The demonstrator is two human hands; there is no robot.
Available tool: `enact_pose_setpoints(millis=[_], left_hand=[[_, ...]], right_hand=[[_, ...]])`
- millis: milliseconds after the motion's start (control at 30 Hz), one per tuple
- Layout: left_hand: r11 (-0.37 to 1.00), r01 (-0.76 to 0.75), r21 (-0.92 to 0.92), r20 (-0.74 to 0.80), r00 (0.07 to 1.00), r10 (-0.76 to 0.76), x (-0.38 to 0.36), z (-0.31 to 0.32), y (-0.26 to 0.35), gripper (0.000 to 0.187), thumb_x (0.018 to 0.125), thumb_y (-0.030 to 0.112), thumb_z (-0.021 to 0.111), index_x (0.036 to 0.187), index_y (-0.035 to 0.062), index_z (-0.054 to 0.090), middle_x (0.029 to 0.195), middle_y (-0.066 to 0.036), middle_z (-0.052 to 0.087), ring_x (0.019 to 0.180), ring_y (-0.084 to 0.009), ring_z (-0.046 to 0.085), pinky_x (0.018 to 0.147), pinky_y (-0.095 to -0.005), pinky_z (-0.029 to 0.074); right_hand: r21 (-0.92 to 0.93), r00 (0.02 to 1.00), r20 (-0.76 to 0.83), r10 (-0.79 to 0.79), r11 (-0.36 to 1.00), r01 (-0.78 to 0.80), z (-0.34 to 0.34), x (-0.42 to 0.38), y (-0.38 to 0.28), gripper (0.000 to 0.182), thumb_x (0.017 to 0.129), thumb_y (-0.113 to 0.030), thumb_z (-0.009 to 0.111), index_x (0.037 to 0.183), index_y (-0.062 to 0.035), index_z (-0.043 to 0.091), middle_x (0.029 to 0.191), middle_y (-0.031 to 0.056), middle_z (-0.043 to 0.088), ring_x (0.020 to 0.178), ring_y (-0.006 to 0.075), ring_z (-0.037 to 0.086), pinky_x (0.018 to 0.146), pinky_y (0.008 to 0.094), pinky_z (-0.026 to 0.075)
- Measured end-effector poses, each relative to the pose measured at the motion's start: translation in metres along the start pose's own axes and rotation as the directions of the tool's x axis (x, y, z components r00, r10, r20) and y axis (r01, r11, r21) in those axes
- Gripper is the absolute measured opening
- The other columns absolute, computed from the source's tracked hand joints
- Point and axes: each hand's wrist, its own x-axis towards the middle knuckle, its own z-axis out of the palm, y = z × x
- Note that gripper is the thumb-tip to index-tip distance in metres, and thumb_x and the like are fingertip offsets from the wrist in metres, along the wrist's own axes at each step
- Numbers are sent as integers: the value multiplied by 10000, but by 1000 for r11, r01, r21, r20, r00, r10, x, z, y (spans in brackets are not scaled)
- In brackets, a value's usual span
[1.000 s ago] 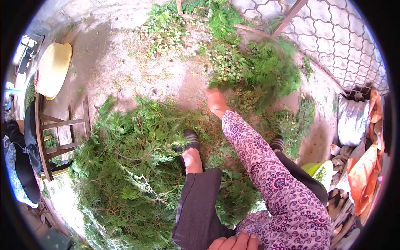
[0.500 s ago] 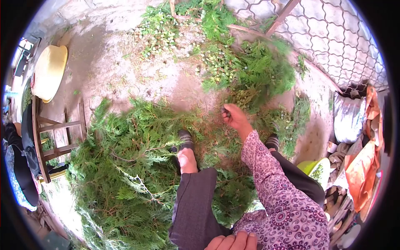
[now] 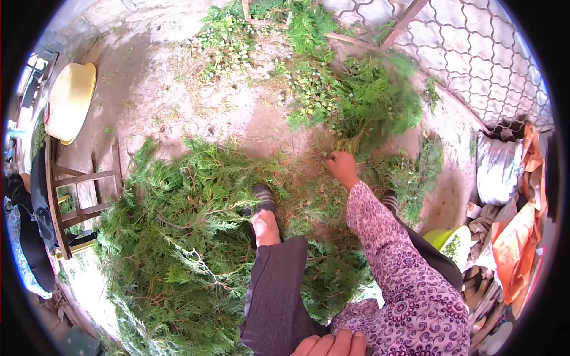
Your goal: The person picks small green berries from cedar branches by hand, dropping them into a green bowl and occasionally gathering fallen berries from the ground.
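My right hand [image 3: 343, 168] is closed in a pinch low over the ground, at the near end of a heap of green conifer branches [image 3: 371, 98]. What its fingers hold is hidden. A small pale bit [image 3: 325, 154] shows beside the fingertips. At the bottom edge, my left hand [image 3: 333, 345] rests on my lap with its fingers lying side by side; part of it is cut off. A large spread of cut conifer branches [image 3: 196, 237] covers the ground around my left foot [image 3: 264, 204].
A yellow basin [image 3: 71, 104] stands at the left beside a wooden frame [image 3: 86, 180]. Another person's dark clothing [image 3: 38, 219] shows at the far left. Wire mesh [image 3: 469, 53] leans at the upper right. A yellow-green bowl [image 3: 454, 246], a white sack [image 3: 497, 169] and orange cloth [image 3: 516, 243] are at right.
My right hand has shifted slightly right and downward, and its fingers look more closed. Brownish-green foliage just above it has moved. My left hand stays where it was.
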Motion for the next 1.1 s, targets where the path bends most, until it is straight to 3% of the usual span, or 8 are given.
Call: enact_pose_setpoints(millis=[133,267,333,567,733,933,1067,1100], left_hand=[[996,80,30,-14,997,-79,20,-22,-38,246,710,102,591,938,18,557,890,-126,570,696,-207,515,600,-309,402],[995,92,28,-17,996,-91,23,-26,-43,243,710,103,593,935,17,556,888,-126,570,696,-206,515,598,-308,402],[999,49,14,-7,999,-49,14,-18,-23,241,711,103,594,933,17,556,886,-126,569,695,-205,515,598,-308,402],[1000,-4,-4,-3,1000,4,5,1,4,236,711,104,598,926,17,555,882,-126,568,695,-204,515,596,-307,402],[1000,-1,3,4,1000,1,5,2,4,224,714,104,599,916,19,557,873,-124,568,693,-204,517,594,-305,402],[1000,14,9,0,1000,-14,8,2,3,207,719,93,599,908,17,560,872,-123,570,688,-203,520,588,-304,403],[1000,12,2,-13,1000,-12,6,3,3,219,723,92,599,923,15,551,879,-128,570,692,-206,519,590,-306,402],[1000,15,-4,-28,1000,-15,6,4,4,224,726,92,599,929,14,547,882,-130,570,692,-207,519,590,-307,401]], right_hand=[[119,986,163,48,991,-68,-1,-40,19,213,680,-216,615,782,-32,651,774,164,619,675,315,592,652,389,469],[156,973,173,153,971,-180,-12,-73,36,217,680,-212,617,782,-24,652,763,157,623,686,306,596,661,380,469],[142,969,66,237,959,-244,-15,-81,48,218,684,-208,612,779,-15,650,765,164,623,695,305,598,669,374,467],[262,986,-91,137,959,-109,-38,-61,24,222,693,-211,607,800,-20,644,780,156,626,722,314,595,674,372,462],[110,998,-56,-40,993,46,-25,-40,24,188,687,-174,619,797,-21,618,791,176,604,735,330,578,657,405,454],[-86,998,4,56,995,-55,-25,-45,14,192,685,-177,623,817,-37,619,850,188,594,747,347,567,666,417,453],[40,993,-64,99,995,-97,-21,-45,18,234,704,-186,613,877,-28,613,868,191,595,760,342,570,677,421,455],[91,981,-37,193,978,-189,-20,-43,21,250,712,-191,608,897,-22,609,884,192,594,783,341,569,695,421,453]])
